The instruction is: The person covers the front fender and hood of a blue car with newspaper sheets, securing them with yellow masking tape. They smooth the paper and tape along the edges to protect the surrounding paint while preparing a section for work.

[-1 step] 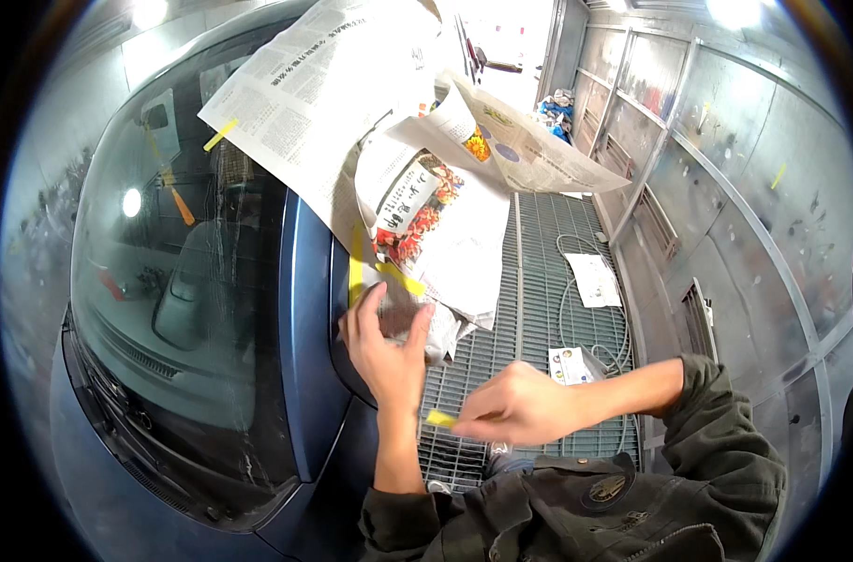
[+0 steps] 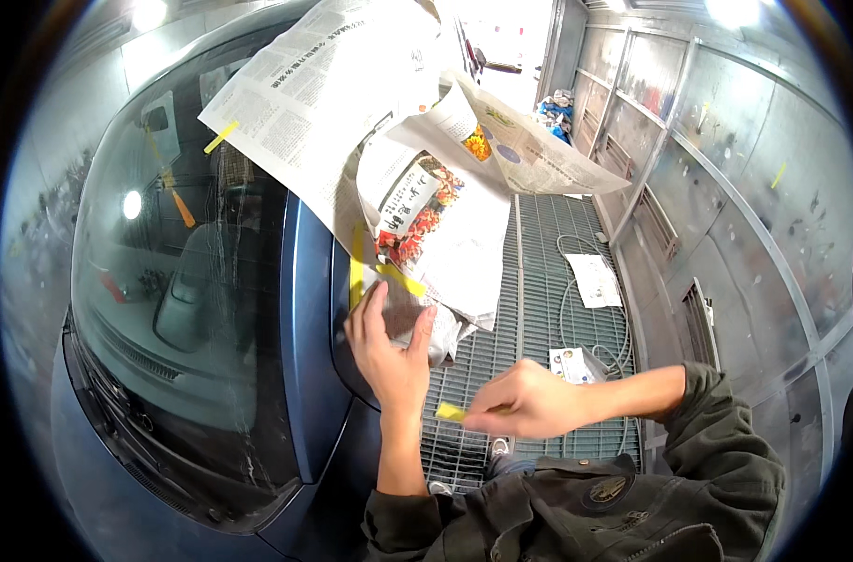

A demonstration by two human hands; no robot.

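Note:
Newspaper sheets point(image 2: 323, 70) drape over the side of a blue car point(image 2: 306, 309), and strips of yellow masking tape point(image 2: 355, 267) hold them along an edge. My left hand point(image 2: 386, 351) rests against the lower part of the paper, beside the tape, thumb and fingers apart. Below and to the right, my right hand point(image 2: 529, 401) is closed in a pinch on a short piece of yellow masking tape point(image 2: 451, 412), whose free end sticks out to the left. The pinching fingertips are partly hidden.
The car's windshield point(image 2: 183, 272) fills the left side. Underfoot lies a metal floor grating point(image 2: 539, 272), with a thin hose point(image 2: 562, 318) and loose printed papers point(image 2: 594, 279) on it. A panelled metal wall point(image 2: 745, 169) runs along the right, and a bundle of blue and white material point(image 2: 557, 114) lies farther back.
My right hand has shifted slightly with the piece of tape, whose free end moved a little up and to the right. My left hand has barely moved on the paper.

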